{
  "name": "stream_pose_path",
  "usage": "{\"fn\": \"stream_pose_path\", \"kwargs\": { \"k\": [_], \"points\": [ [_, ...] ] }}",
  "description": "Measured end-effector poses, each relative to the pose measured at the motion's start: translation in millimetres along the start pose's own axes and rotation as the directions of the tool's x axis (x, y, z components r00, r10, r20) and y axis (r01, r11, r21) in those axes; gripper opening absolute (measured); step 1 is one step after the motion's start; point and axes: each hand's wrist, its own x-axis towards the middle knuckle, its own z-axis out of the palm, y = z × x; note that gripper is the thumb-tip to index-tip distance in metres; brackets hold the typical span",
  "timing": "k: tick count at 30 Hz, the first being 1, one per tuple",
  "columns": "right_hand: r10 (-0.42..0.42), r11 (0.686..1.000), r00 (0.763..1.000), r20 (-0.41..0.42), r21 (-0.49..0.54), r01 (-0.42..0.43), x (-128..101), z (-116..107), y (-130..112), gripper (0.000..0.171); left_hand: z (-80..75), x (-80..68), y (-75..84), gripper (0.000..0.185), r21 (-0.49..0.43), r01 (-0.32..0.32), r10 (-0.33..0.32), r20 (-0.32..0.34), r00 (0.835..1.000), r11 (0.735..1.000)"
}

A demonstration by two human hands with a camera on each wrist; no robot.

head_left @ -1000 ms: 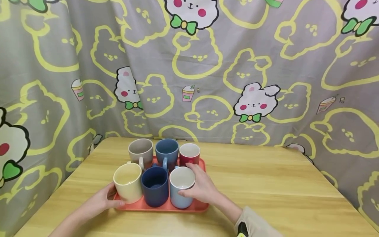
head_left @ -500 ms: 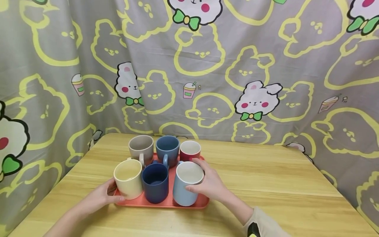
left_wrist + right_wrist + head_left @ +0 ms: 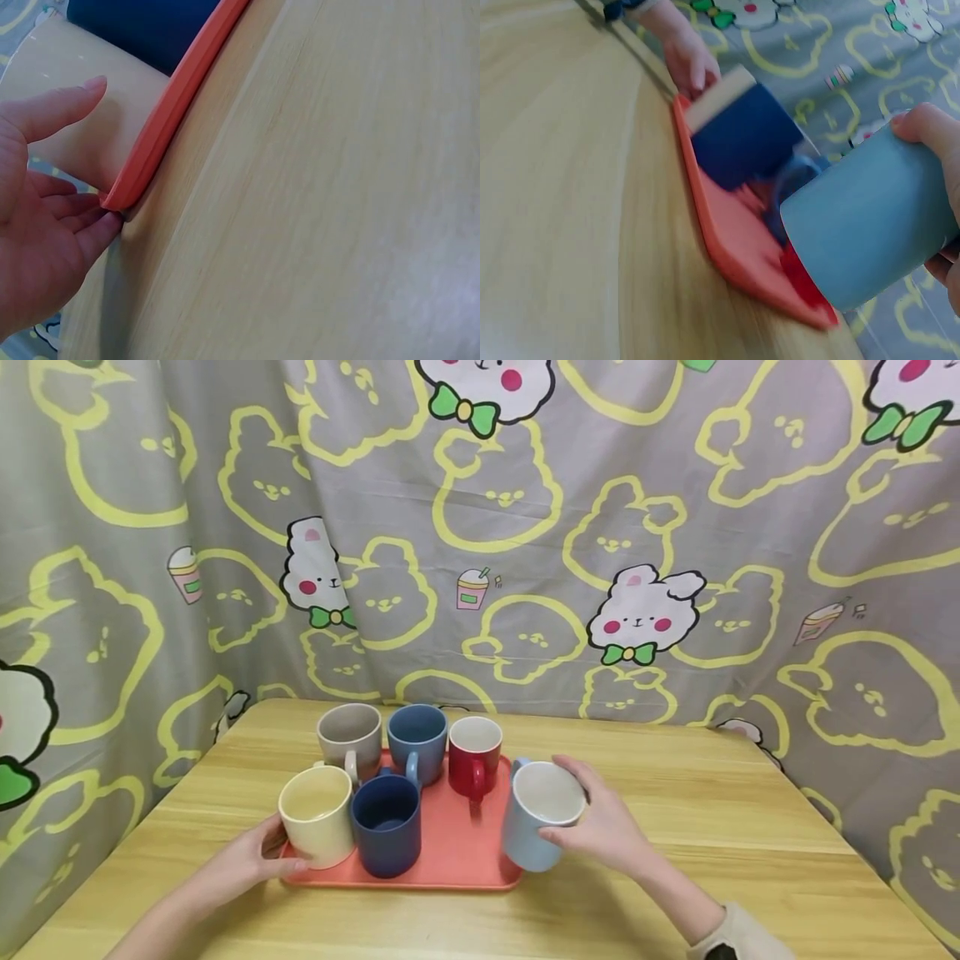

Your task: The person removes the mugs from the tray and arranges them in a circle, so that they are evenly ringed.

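Note:
An orange tray (image 3: 457, 870) lies on the wooden table. On it stand a cream cup (image 3: 318, 816), a navy cup (image 3: 386, 824), a grey cup (image 3: 348, 739), a blue cup (image 3: 417, 743) and a red cup (image 3: 475, 757). My right hand (image 3: 603, 831) grips a light blue cup (image 3: 538, 816), lifted and tilted over the tray's right edge; the right wrist view shows this light blue cup (image 3: 862, 232) above the tray (image 3: 731, 236). My left hand (image 3: 255, 860) rests at the tray's front left corner. Its fingertips (image 3: 101, 225) touch the tray rim (image 3: 169, 120), the thumb beside the cream cup (image 3: 82, 112).
The table (image 3: 675, 827) is bare wood to the right of the tray and in front of it. A grey curtain (image 3: 525, 527) with a rabbit print closes off the back and both sides, right behind the table's edges.
My right hand has lifted the light blue cup out of the front row and carried it right, to the tray's right edge. The left hand stays at the tray's corner.

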Motion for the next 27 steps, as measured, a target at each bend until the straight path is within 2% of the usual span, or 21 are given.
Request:
{"fn": "stream_pose_path", "kwargs": {
  "k": [10,14,18,23,27],
  "points": [
    [0.064,0.991,0.996,-0.064,-0.117,-0.071,-5,-42,62,0.083,-0.2,-1.6,-2.5,0.077,0.035,-0.009,0.01,-0.013,1.0,0.999],
    [0.068,0.984,0.993,-0.091,-0.156,-0.082,-1,-55,84,0.081,-1.9,-1.9,-1.9,0.077,0.047,0.014,-0.014,0.004,1.0,0.999],
    [0.07,0.983,0.993,-0.091,-0.165,-0.084,3,-67,100,0.082,-2.5,-0.4,-1.6,0.078,0.049,0.038,-0.039,0.015,0.999,0.998],
    [0.098,0.979,0.993,-0.072,-0.17,-0.109,11,-77,118,0.085,-1.7,1.0,-1.8,0.076,0.051,0.016,-0.017,0.021,1.0,0.999],
    [0.115,0.979,0.991,-0.072,-0.162,-0.125,21,-83,132,0.087,-1.3,0.6,-2.2,0.074,0.063,0.022,-0.023,0.013,1.0,0.998]
  ]
}}
